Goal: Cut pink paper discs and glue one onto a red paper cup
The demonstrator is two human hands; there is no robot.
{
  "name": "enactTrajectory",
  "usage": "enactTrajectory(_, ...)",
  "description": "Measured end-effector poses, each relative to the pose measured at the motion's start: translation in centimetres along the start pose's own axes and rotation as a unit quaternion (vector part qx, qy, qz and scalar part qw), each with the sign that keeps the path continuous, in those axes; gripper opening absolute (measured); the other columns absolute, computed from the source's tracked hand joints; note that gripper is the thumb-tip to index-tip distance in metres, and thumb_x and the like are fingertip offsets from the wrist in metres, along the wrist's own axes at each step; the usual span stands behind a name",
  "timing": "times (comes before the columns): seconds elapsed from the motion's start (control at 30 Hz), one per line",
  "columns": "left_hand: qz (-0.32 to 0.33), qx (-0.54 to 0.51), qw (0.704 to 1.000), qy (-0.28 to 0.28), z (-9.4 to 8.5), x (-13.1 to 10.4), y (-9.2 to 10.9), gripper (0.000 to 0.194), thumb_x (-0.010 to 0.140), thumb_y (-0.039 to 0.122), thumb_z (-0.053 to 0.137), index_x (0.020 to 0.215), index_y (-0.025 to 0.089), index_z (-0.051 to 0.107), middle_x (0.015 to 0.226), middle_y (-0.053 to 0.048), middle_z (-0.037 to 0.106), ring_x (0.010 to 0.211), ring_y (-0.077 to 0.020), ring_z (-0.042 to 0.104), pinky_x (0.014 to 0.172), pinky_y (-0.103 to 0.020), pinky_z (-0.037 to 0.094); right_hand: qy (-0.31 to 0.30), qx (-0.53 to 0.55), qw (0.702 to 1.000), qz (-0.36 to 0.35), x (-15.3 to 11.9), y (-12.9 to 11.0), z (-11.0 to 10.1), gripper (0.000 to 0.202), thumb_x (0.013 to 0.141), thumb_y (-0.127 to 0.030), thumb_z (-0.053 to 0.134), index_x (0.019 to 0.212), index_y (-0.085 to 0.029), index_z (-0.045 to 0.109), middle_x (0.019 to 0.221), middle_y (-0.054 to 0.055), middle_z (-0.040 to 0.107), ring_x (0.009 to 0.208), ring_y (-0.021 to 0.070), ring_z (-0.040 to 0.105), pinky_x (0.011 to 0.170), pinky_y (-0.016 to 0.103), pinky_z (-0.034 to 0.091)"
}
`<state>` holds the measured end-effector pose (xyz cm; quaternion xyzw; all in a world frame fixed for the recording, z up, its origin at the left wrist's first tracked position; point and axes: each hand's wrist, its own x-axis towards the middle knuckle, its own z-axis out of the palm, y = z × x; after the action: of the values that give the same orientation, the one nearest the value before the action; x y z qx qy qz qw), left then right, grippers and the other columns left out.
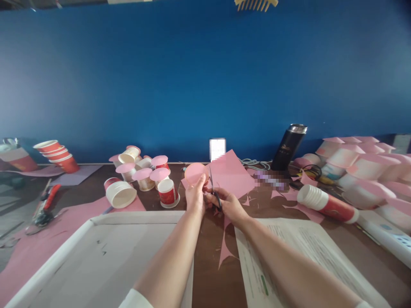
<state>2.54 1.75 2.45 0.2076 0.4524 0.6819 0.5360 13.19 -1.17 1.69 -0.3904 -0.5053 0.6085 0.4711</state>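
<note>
My left hand [196,194] is closed on a cup whose mouth is covered by a round piece of pink paper [195,172], facing me near the middle of the table. My right hand [229,205] grips black-handled scissors [217,200], with the blades pointing up and away beside the right edge of the pink round. The cup's body is mostly hidden by my left fingers. Behind the scissors lies a large pink sheet [231,175]. A cut pink scrap [225,252] lies below my hands.
Paper cups with pink tops [143,176] stand at centre left, beside a red cup [167,193]. A white tray [73,239] lies front left, a printed sheet [308,244] front right. A black bottle [289,147], stacked cups [330,204] and many covered bowls [369,171] are on the right.
</note>
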Motion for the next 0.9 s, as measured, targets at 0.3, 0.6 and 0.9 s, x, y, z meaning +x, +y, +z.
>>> enactTrajectory(0.3, 0.042, -0.055, 0.998, 0.009, 0.1, 0.4, 0.0, 0.04, 0.057, 0.037, 0.081, 0.082, 0.012, 0.064, 0.07, -0.003, 0.063, 0.059, -0.0094, 0.058, 0.055, -0.021, 0.045, 0.071, -0.075, 0.995, -0.017, 0.3, -0.6, -1.0, 0.05, 0.064, -0.051, 0.075, 0.1, -0.019, 0.06, 0.063, -0.001, 0.063, 0.055, 0.0149, 0.059, 0.047, 0.024, 0.042)
enactTrajectory(0.6, 0.029, 0.033, 0.998, 0.05, -0.4, 0.9, -0.7, 0.028, 0.064, 0.033, 0.075, 0.079, 0.012, 0.064, 0.061, 0.0, 0.059, 0.051, -0.0077, 0.053, 0.05, -0.02, 0.04, 0.252, -0.491, 0.833, -0.032, 0.5, -2.8, -6.0, 0.036, 0.067, -0.054, 0.069, 0.065, -0.022, 0.052, 0.064, 0.0, 0.063, 0.062, 0.0179, 0.059, 0.053, 0.026, 0.033)
enactTrajectory(0.9, -0.044, 0.014, 0.989, -0.138, 0.3, -0.7, -0.4, 0.035, 0.06, 0.031, 0.081, 0.088, 0.012, 0.071, 0.096, -0.013, 0.07, 0.083, -0.017, 0.065, 0.071, -0.027, 0.051, 0.174, -0.587, 0.79, -0.031, 0.4, -1.5, -5.3, 0.023, 0.074, -0.036, 0.065, 0.089, -0.02, 0.06, 0.09, 0.006, 0.064, 0.078, 0.0183, 0.06, 0.065, 0.026, 0.036)
